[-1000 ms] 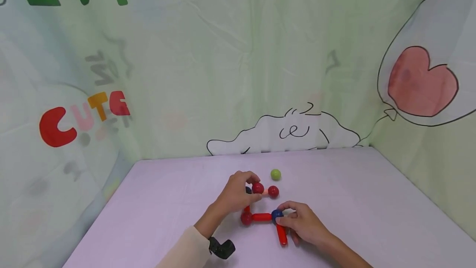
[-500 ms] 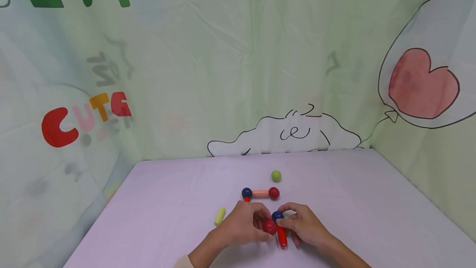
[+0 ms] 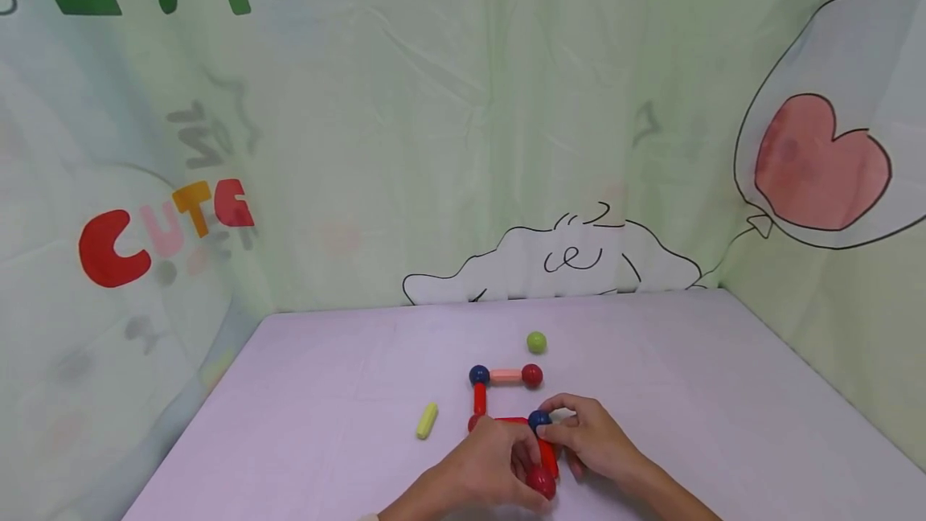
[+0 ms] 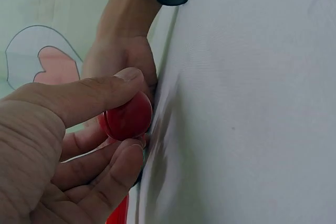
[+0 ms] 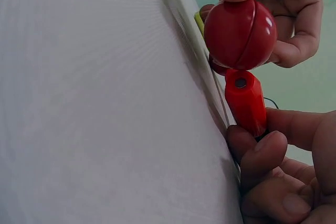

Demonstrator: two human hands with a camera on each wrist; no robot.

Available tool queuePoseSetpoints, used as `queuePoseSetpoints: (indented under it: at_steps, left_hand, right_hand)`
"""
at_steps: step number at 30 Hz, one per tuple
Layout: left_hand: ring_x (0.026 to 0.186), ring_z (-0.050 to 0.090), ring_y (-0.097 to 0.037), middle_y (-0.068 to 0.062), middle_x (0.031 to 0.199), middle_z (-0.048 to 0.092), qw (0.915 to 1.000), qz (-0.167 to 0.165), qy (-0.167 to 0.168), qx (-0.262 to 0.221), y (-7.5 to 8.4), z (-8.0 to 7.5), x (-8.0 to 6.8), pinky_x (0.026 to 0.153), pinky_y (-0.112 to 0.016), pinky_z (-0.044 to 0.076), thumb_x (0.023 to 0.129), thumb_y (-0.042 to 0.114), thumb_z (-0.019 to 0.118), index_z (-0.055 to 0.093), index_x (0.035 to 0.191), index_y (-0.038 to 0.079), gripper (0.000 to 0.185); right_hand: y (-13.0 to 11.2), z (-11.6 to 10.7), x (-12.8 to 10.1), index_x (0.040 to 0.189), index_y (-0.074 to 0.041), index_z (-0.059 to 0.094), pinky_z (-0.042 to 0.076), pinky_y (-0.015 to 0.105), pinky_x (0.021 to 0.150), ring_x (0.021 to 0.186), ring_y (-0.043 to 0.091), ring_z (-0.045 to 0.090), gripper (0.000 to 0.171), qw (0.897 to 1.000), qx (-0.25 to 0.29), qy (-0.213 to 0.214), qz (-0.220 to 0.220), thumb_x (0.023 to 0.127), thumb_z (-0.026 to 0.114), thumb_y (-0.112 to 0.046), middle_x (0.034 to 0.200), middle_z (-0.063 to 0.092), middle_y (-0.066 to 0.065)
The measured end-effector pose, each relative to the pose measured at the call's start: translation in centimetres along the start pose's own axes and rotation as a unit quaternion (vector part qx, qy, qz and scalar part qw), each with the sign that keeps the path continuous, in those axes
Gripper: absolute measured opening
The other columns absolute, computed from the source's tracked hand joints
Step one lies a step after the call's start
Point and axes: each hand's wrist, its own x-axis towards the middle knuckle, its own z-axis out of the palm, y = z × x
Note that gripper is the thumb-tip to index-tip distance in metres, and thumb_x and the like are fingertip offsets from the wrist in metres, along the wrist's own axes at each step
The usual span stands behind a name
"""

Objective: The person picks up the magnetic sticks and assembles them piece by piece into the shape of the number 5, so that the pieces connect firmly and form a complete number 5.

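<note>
From my screen, a yellow stick [image 3: 428, 420] lies alone on the table [image 3: 304, 424], left of the toy frame. My left hand [image 3: 485, 473] pinches a red ball [image 3: 540, 482] between thumb and fingers, just at the near end of a red stick [image 5: 245, 100]; whether they touch I cannot tell. My right hand [image 3: 593, 436] grips that stick by the blue ball [image 3: 538, 420]. Beyond, 1 green ball [image 3: 536, 341] sits apart.

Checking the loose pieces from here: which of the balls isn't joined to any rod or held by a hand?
The small green ball, lying alone on the lilac table beyond the built frame. The blue and red balls sit on rods, and the left hand pinches another red ball.
</note>
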Motion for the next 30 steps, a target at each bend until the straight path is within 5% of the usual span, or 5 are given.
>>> queuePoseSetpoints:
  at_steps: [15, 30]
  left_hand:
    - [0.068, 0.058, -0.003, 0.012, 0.073, 0.062, 0.9996, 0.013, -0.003, 0.024, -0.5, 0.6, 0.1, 0.063, -0.018, 0.053, 0.078, 0.021, 0.09, 0.066, 0.086, 0.024, 0.025]
    - [0.072, 0.057, -0.001, 0.014, 0.079, 0.064, 0.9976, 0.05, -0.031, 0.036, -1.0, -0.9, 0.4, 0.069, -0.017, 0.052, 0.08, 0.016, 0.088, 0.069, 0.09, 0.018, 0.021]
  right_hand:
    - [-0.2, 0.0, -0.1, 0.124, -0.003, 0.061, 0.041, 0.025, 0.048, 0.044, 0.017, 0.049, 0.036, 1.0, 0.005, 0.003, -0.001, 0.093, 0.073, -0.018, 0.06, 0.058, 0.007]
    - [0.2, -0.1, 0.1, 0.126, -0.003, 0.06, 0.043, 0.025, 0.049, 0.044, 0.017, 0.049, 0.037, 1.0, 0.003, 0.002, -0.012, 0.094, 0.071, -0.018, 0.062, 0.059, 0.007]
